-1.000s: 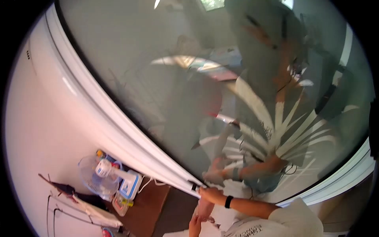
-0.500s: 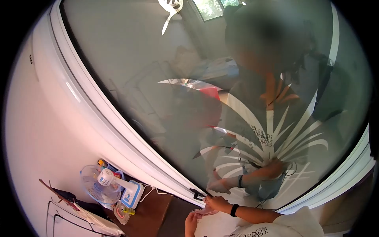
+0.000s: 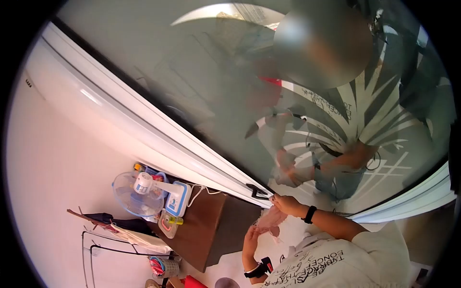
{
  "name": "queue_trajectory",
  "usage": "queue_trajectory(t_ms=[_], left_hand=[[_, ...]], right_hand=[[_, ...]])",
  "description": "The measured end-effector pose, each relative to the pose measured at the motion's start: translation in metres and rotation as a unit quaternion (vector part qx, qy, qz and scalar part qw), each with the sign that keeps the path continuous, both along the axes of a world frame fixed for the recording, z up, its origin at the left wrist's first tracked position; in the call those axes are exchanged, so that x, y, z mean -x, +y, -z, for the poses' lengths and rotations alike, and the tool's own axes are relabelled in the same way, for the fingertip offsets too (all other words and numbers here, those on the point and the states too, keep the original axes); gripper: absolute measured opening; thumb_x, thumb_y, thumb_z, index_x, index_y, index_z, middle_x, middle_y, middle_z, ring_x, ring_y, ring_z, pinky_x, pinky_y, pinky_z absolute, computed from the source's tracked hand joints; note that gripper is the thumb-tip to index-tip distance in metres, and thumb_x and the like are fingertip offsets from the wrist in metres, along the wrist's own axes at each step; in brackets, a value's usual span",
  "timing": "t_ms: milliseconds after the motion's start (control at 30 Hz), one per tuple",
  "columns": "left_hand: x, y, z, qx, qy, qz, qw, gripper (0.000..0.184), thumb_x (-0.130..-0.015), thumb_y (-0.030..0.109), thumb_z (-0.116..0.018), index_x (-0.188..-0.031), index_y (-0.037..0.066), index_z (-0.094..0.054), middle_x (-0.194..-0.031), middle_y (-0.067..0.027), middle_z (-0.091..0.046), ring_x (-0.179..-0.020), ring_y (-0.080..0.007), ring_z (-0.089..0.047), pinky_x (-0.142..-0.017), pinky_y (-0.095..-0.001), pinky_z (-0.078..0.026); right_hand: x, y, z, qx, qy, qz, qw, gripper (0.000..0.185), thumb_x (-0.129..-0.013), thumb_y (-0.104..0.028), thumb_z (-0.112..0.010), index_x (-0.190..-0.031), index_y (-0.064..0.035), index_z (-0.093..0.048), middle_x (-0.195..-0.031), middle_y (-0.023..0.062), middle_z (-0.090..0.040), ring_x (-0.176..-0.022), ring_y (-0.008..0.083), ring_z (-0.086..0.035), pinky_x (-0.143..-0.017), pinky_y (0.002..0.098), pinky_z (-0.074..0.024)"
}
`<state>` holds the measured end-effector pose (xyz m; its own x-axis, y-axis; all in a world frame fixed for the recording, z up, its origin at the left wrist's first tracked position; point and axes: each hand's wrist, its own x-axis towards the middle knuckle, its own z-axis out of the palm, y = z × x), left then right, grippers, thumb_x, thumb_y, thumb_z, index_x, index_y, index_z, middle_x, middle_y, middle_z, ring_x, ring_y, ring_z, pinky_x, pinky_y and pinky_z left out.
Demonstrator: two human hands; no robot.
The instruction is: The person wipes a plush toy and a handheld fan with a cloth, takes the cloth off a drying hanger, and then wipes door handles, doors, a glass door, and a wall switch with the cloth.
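Observation:
A thin pinkish cloth (image 3: 270,220) hangs stretched between my two hands beside the white door frame. My right hand (image 3: 288,205), with a black band on its wrist, is closed on the cloth's upper end, close to the frame's edge below a black handle (image 3: 258,192). Lower down and to the left, my left hand (image 3: 250,237) grips the other end, its fingers bent round the fabric. Behind the hands stands a dark glass pane (image 3: 211,105) with white leaf-like patterns, which mirrors my body and arms.
On the left, a brown table (image 3: 204,230) bears a white and blue fan (image 3: 141,192) and a clear plastic container (image 3: 168,224). A black metal rack (image 3: 113,248) stands near the wall, with a basket (image 3: 165,266) below the table's edge.
My view has tilted downward, so more of my shirt and the floor shows. The cloth now hangs more spread out, with my left hand farther below my right.

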<state>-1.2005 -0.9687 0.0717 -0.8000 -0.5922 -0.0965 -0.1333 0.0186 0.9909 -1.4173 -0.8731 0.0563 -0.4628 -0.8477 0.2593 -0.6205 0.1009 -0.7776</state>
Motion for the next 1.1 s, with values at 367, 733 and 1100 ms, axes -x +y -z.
queue_trajectory(t_ms=[367,733,1100], left_hand=[[0.095,-0.015,0.010,-0.059,-0.013,-0.107,0.992,0.028,-0.091,0.027,-0.046,-0.107,0.004,-0.042,-0.103,-0.0091,-0.052,-0.093,-0.0204,-0.058,-0.074,-0.0315,-0.047],[0.154,-0.006,0.008,-0.406,0.107,-0.144,0.896,0.019,-0.088,0.021,-0.046,-0.076,0.008,-0.048,-0.071,-0.0053,-0.052,-0.066,-0.0203,-0.052,-0.074,-0.0385,-0.048],[0.158,-0.003,0.014,-0.315,0.109,-0.161,0.929,0.025,-0.084,0.022,-0.046,-0.102,0.005,-0.042,-0.067,-0.0046,-0.049,-0.054,-0.0168,-0.054,-0.051,-0.0288,-0.049]], right_hand=[[0.016,0.211,-0.095,0.262,-0.262,0.149,0.917,0.015,-0.090,-0.015,-0.046,-0.090,-0.0030,-0.055,-0.091,0.0111,-0.058,-0.091,0.0217,-0.053,-0.081,0.0334,-0.0420],[0.023,0.293,-0.158,0.489,-0.056,0.377,0.784,0.034,-0.088,-0.028,-0.051,-0.107,-0.0028,-0.039,-0.107,0.0118,-0.045,-0.102,0.0208,-0.048,-0.091,0.0334,-0.0384],[0.024,0.196,-0.146,0.329,-0.042,0.132,0.934,0.025,-0.084,-0.005,-0.053,-0.106,-0.0010,-0.041,-0.109,0.0175,-0.050,-0.098,0.0218,-0.051,-0.086,0.0305,-0.0386]])
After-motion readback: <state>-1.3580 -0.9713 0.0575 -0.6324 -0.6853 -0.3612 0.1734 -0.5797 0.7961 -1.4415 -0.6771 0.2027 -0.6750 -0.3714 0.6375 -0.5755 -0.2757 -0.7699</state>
